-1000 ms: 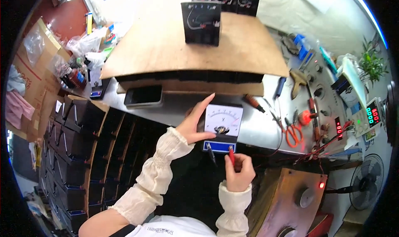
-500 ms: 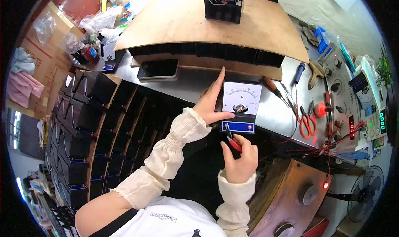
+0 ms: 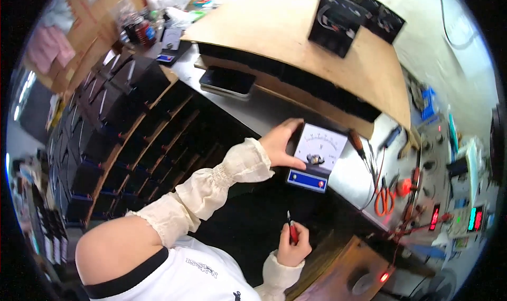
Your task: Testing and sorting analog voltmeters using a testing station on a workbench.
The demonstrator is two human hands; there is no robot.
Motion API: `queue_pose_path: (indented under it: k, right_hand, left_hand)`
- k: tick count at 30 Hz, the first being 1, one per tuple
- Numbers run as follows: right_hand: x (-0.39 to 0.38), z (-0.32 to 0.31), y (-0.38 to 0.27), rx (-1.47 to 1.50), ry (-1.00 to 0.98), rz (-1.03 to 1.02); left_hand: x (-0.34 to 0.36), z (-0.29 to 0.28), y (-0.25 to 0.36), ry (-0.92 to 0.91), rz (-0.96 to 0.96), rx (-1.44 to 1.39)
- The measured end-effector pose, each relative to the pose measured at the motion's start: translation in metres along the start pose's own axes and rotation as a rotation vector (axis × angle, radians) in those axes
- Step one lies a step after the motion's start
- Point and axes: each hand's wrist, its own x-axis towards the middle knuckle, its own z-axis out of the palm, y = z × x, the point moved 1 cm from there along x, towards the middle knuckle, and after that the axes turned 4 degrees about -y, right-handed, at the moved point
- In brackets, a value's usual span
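An analog voltmeter (image 3: 320, 144) with a white dial face and a blue strip along its base rests near the front edge of the metal bench. My left hand (image 3: 285, 147) grips its left side, thumb over the lower face and fingers along the upper edge. Below the meter and apart from it, my right hand (image 3: 294, 246) is closed round a small red-handled tool (image 3: 293, 231). A narrow metal tip points upward from that tool; its exact kind is unclear.
A wooden board (image 3: 274, 29) on dark meters spans the back, with a phone (image 3: 228, 81) before it. Stacked black meters (image 3: 100, 137) stand left. Orange-handled scissors (image 3: 384, 201) and a screwdriver (image 3: 357, 144) lie right, near instruments with lit displays (image 3: 475, 218).
My right hand has drawn the red-handled tool down and away from the meter's base. My left hand stays on the meter. The whole view has turned and shifted.
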Motion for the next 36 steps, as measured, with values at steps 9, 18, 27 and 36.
queue_pose_path:
  k: [9, 18, 27, 36]
  right_hand:
    - [0.017, 0.002, 0.017, -0.143, -0.07, -0.211]
    - [0.055, 0.018, 0.016, -0.376, -0.248, -0.281]
    - [0.04, 0.027, 0.009, -0.614, -0.354, -0.206]
    - [0.019, 0.017, 0.049, -0.566, -0.257, -0.121]
  left_hand:
    - [-0.131, -0.16, 0.118, 0.287, 0.2, 0.748]
    - [-0.202, -0.43, 0.168, 0.908, -0.467, 1.393]
    - [-0.145, -0.619, -0.052, 0.464, -0.711, 1.493]
    - [-0.112, -0.578, -0.147, 0.34, -1.154, 1.143]
